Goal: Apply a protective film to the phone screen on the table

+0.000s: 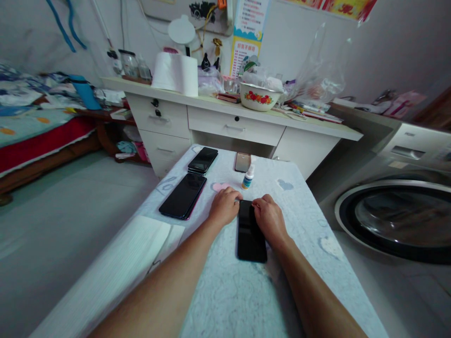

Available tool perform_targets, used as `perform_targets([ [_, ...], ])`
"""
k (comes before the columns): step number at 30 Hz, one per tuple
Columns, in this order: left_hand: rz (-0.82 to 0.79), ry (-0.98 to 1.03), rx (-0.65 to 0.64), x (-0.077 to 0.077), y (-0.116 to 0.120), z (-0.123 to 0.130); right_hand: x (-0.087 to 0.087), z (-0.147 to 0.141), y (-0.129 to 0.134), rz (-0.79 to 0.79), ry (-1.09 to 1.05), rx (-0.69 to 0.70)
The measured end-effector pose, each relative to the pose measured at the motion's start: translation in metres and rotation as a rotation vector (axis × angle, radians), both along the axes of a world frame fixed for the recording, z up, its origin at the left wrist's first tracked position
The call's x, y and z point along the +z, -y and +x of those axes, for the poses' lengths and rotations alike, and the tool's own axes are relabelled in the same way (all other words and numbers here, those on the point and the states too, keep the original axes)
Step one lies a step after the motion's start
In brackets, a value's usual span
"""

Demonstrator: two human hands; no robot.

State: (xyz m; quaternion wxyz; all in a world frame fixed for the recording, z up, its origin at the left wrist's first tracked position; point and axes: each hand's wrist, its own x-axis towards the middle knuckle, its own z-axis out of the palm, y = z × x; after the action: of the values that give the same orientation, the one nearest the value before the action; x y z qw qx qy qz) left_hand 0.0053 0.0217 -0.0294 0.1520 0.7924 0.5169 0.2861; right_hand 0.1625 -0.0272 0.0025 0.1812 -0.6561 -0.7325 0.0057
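Note:
A black smartphone (251, 237) lies screen up on the cloth-covered table, pointing away from me. My left hand (224, 206) is curled, its fingertips at the phone's top left corner. At the top right edge, my right hand (270, 217) grips the phone with bent fingers; the thumb side is partly hidden. Just beyond the hands stands a small white dropper bottle (248, 177) with a blue and yellow label. Behind it lies a phone or case with a brownish face (243, 162). To the left are stacked dark phones (183, 196) and, farther back, another stack of phones (203, 160).
A folded white cloth or paper (141, 244) lies along the table's left edge. A white desk (232, 124) stands across the far end, bearing a flowered bowl (259, 97) and a paper roll (175, 74). A washing machine (394, 183) is at the right, a bed (38, 126) at the left.

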Motion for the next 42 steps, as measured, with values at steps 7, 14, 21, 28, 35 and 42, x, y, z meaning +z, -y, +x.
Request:
perform_targets([
  [7, 0.007, -0.020, -0.002, 0.001, 0.001, 0.002, -0.003, -0.009, 0.003, 0.011, 0.018, 0.106],
  [14, 0.006, -0.011, -0.001, 0.001, 0.000, 0.003, -0.003, -0.012, 0.003, -0.004, 0.036, 0.125],
  [21, -0.002, -0.016, -0.008, 0.002, 0.000, 0.003, -0.002, -0.001, -0.001, -0.014, 0.032, 0.000],
  [28, -0.020, -0.022, -0.009, 0.003, 0.000, 0.003, 0.000, 0.009, -0.001, -0.047, 0.013, -0.072],
  [35, -0.024, -0.007, -0.005, 0.002, 0.000, 0.003, 0.002, 0.012, 0.001, -0.033, 0.010, -0.099],
  [42, -0.017, -0.015, -0.006, 0.003, 0.001, 0.004, 0.004, 0.005, 0.005, -0.034, 0.001, 0.009],
])
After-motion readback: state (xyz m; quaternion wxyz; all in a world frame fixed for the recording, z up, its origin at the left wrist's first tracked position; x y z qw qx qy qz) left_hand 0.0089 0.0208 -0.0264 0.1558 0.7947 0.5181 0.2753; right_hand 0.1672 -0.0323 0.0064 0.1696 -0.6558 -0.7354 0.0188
